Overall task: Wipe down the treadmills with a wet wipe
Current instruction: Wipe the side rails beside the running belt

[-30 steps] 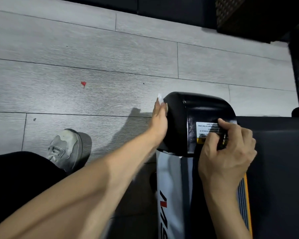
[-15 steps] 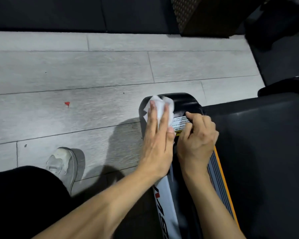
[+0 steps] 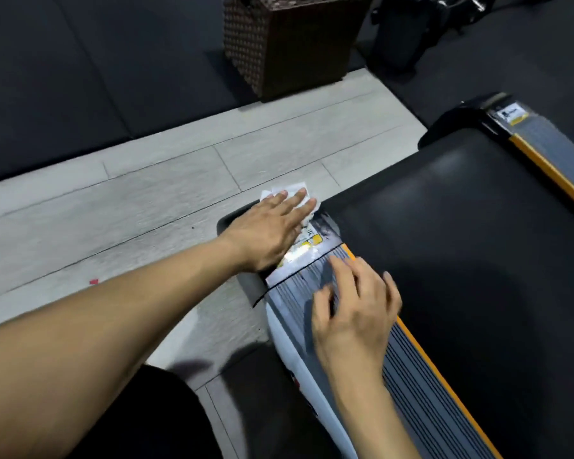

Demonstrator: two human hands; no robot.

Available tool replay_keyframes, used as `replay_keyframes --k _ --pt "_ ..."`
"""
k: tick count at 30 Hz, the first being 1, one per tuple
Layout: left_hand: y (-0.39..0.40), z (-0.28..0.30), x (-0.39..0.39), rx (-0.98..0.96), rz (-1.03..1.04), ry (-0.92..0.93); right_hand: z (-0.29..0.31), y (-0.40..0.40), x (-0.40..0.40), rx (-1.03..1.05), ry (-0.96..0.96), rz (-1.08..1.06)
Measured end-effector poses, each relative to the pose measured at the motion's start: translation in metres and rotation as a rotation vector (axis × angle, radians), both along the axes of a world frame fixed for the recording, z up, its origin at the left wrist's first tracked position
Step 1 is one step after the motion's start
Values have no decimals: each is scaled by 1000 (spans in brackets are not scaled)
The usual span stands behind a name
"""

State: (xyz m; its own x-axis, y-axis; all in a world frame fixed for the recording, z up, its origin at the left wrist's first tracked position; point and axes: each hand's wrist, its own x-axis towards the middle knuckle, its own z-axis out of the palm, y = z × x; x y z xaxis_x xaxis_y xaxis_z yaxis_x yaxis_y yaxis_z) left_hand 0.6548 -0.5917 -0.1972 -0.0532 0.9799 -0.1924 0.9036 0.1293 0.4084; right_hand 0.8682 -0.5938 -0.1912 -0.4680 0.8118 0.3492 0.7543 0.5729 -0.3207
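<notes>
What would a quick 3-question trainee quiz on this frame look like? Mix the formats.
1. True or false: the left hand presses the wet wipe with flat fingers.
2. Where does the right hand rest? A) the woven basket B) the ribbed side rail C) the floor
3. Fill in: the strip between side rail and black belt is coloured ____.

Key: 1 true; 2 B; 3 orange.
</notes>
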Motion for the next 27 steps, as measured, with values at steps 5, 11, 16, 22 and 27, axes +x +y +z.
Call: replay_keyframes --k 5,11,16,22,27 --pt "23 -3 10 62 -122 31 -8 4 83 -96 -80 -292" --pt "18 9 32 120 -152 -31 -12 7 81 -163 -121 -279" --pt "24 9 54 151 -118 -132 -12 9 81 -140 -117 -271" --pt "-8 6 82 304 43 -224 -15 8 83 -121 -89 -261" --pt "-43 15 122 309 -162 -295 -9 7 84 -124 -10 -248"
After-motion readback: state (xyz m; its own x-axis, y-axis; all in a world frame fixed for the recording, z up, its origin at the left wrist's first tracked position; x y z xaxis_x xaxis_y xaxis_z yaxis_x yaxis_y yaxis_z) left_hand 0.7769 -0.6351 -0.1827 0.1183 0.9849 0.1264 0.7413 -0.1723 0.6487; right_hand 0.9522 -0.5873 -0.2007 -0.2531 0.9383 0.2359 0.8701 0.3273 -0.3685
